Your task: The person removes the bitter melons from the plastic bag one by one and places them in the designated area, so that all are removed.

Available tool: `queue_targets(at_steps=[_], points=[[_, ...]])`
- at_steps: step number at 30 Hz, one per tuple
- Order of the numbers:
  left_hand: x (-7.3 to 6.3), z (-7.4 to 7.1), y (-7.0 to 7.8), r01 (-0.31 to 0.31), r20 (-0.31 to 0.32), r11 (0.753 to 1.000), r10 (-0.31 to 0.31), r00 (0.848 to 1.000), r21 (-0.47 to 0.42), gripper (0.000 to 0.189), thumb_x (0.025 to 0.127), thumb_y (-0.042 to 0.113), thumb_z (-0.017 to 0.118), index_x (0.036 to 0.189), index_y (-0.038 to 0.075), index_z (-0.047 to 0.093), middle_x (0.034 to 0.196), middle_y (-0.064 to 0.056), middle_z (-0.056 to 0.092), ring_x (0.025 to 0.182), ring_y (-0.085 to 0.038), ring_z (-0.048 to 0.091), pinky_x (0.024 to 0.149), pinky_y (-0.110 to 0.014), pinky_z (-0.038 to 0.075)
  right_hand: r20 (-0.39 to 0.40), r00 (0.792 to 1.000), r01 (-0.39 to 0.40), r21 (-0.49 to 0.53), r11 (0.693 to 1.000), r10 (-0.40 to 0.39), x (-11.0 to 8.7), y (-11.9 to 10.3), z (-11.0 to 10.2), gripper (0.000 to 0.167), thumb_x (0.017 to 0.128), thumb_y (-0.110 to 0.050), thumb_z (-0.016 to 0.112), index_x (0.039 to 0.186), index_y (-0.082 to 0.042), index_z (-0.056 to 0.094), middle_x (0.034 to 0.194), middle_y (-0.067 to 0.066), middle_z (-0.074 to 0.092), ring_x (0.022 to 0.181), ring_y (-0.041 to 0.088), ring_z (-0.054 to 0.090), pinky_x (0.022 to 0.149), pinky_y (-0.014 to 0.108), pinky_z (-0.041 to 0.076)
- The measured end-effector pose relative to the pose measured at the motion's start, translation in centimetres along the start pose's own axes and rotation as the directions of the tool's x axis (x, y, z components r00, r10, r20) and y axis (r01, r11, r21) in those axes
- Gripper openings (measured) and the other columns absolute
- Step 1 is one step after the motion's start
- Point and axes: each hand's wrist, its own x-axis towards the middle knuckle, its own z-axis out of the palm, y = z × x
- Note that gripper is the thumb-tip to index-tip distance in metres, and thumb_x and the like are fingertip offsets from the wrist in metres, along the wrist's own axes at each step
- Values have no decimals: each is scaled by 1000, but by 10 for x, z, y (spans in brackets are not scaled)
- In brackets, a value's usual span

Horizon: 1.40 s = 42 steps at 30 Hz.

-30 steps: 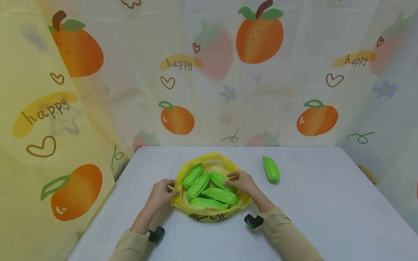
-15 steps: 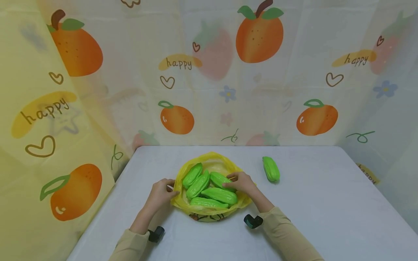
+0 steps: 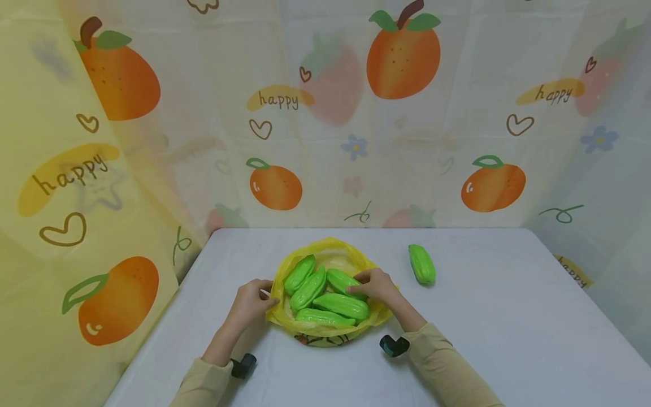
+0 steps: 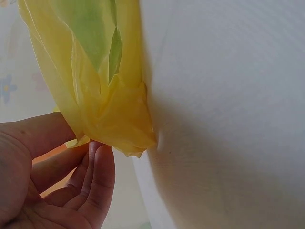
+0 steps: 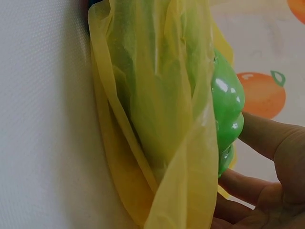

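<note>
Nothing has shifted much since a second ago: both hands stay at the yellow plastic bag [image 3: 325, 328], and only the right hand's fingers have eased a little lower onto the gourds.

Five green toy bitter gourds [image 3: 325, 294] lie packed in the open bag, which sits near the middle of the surface [image 3: 508, 339], toward its near edge. The left hand [image 3: 251, 302] pinches the bag's left rim between thumb and fingers, plain in the left wrist view [image 4: 93, 174]. The right hand [image 3: 376, 284] curls its fingers over the bag's right rim and one gourd, thumb below it [image 5: 267, 138].

A sixth bitter gourd [image 3: 422, 264] lies loose, well apart to the right, toward the far edge. By my reading, the bagging is mostly done, with that one piece left outside.
</note>
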Motion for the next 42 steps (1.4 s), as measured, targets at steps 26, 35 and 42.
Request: queue_targets(at_steps=[26,35,42], points=[[1,0,1,-3,-4,1000,3,1000,-2,36,76,8,76,110,-1,68,99,-11,68,79,-20,65,63,-28,55,-29,999,36,10,999,-36,-14,-11,-15,46,77,-31,78,113,-4,68,109,11,68,101,26,62,81,38,53],[1,-1,1,-7,-3,1000,7,1000,-16,35,76,7,76,110,-1,69,98,-11,69,78,-19,65,63,-28,55,-42,998,40,18,999,-39,-17,-10,-21,53,77,-35,77,118,-3,65,113,12,67,104,26,61,84,39,53],[0,-1,-1,-11,-9,1000,11,1000,3,36,76,8,77,110,-1,68,99,-11,69,79,-19,65,64,-29,55,-57,997,45,22,999,-43,-22,-13,-29,54,78,-35,77,119,-2,65,114,14,67,102,26,62,81,36,54]])
